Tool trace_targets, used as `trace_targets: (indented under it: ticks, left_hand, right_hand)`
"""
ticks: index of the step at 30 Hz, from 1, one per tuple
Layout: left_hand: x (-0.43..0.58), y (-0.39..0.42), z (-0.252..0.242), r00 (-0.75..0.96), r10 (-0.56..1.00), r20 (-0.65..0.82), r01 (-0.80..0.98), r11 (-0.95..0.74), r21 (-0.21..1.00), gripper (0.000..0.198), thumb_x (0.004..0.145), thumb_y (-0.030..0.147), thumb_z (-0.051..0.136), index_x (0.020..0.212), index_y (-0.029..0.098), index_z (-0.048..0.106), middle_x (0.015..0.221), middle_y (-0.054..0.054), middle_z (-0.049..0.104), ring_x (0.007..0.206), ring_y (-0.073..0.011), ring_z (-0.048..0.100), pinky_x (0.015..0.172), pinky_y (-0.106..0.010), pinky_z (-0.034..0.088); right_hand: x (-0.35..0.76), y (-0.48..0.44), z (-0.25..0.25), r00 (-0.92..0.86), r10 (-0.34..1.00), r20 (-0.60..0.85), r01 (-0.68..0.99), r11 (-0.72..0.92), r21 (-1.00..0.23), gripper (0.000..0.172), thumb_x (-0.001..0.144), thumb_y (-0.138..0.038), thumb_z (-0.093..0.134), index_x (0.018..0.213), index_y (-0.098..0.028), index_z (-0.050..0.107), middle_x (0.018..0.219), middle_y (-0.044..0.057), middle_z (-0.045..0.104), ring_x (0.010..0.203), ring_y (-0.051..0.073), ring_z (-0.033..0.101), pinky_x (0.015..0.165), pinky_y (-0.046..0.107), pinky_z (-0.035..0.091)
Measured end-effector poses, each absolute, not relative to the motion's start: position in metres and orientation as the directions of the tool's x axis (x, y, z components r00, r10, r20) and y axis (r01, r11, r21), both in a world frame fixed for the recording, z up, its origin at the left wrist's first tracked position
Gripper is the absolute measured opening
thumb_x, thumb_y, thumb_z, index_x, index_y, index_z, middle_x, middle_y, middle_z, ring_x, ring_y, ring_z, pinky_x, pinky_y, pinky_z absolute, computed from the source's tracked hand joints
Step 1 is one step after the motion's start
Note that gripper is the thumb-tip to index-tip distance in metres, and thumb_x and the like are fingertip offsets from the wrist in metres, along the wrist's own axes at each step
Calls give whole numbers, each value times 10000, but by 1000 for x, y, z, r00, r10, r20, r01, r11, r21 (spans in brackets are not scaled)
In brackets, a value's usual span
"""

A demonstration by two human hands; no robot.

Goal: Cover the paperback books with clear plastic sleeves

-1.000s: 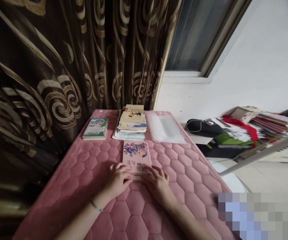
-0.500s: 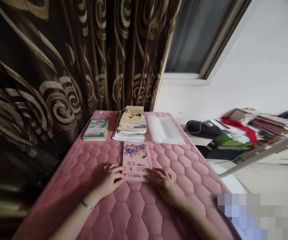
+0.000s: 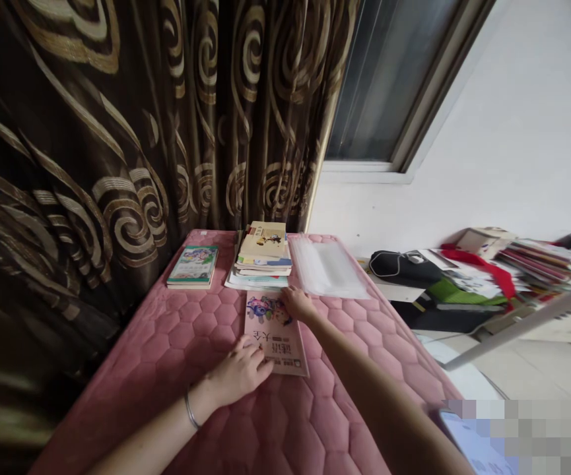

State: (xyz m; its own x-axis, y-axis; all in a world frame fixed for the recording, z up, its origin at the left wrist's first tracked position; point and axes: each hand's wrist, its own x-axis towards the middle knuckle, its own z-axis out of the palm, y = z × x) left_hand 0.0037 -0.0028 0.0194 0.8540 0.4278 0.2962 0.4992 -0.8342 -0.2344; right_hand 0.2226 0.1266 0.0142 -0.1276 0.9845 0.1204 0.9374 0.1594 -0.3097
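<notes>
A pink book (image 3: 274, 333) with a cartoon cover lies flat on the pink quilted table (image 3: 186, 330). My left hand (image 3: 238, 371) rests on the book's near left corner, fingers spread over the cover. My right hand (image 3: 296, 303) is stretched out to the book's far right corner and touches its top edge, close to the stack of books (image 3: 261, 254) behind it. Neither hand has lifted the book.
A green book (image 3: 193, 265) lies at the far left of the table and a pile of clear plastic sleeves (image 3: 327, 268) at the far right. A dark patterned curtain (image 3: 117, 132) hangs behind. To the right stands a cluttered desk (image 3: 468, 277).
My right hand has left the book's near edge and reached forward to its far right corner. My left hand stayed at the near left corner. The view shifted a little.
</notes>
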Motion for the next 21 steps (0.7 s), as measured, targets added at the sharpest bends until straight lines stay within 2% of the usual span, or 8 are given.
trace_targets:
  ticks: [3, 8, 11, 15, 18, 21]
  left_hand:
    - [-1, -2, 20, 869, 394, 299, 471, -842, -261, 173, 907, 129, 459, 1017, 177, 584, 873, -61, 639, 864, -200, 576, 963, -451, 358]
    - [-17, 5, 21, 881, 362, 304, 441, -863, -248, 126, 912, 153, 483, 956, 196, 593, 912, -25, 651, 837, -171, 567, 926, -432, 378]
    - [-29, 13, 20, 897, 332, 290, 407, -877, -254, 120, 901, 135, 499, 925, 195, 600, 962, -20, 653, 886, -166, 571, 978, -443, 345]
    - [-38, 35, 21, 914, 326, 243, 387, -879, -277, 193, 891, 121, 511, 1047, 208, 587, 1000, -22, 654, 951, -165, 574, 1022, -431, 324]
    - [-36, 62, 19, 903, 362, 232, 421, -855, -304, 202, 890, 118, 511, 1059, 203, 581, 1015, -25, 651, 976, -169, 577, 1018, -422, 342]
    - [-29, 93, 15, 855, 454, 249, 516, -792, -326, 184, 887, 111, 506, 1026, 196, 593, 1053, -38, 642, 1005, -181, 576, 1015, -424, 355]
  right_hand:
    - [224, 126, 14, -72, 991, 109, 948, 102, -301, 282, 933, -246, 363, 1000, -159, 622, 1096, 129, 620, 1039, 245, 557, 858, 393, 377]
    - [243, 103, 14, 15, 997, 72, 952, 8, -305, 192, 864, -258, 490, 907, -151, 644, 1039, 128, 641, 1004, 246, 564, 797, 327, 379]
    - [260, 78, 12, 73, 997, 38, 943, -57, -329, 173, 840, -264, 519, 827, -154, 651, 909, 96, 673, 885, 206, 593, 703, 276, 378]
    - [279, 43, 5, 158, 987, -14, 914, -152, -376, 189, 817, -322, 559, 745, -169, 645, 727, 50, 675, 696, 165, 594, 582, 250, 353]
    - [283, 26, 0, 230, 973, -18, 889, -218, -403, 189, 805, -335, 572, 717, -183, 641, 680, 36, 671, 646, 157, 591, 555, 243, 344]
    - [279, 21, -3, 294, 956, 3, 863, -264, -431, 229, 809, -364, 558, 690, -188, 643, 685, 39, 681, 674, 171, 604, 566, 247, 350]
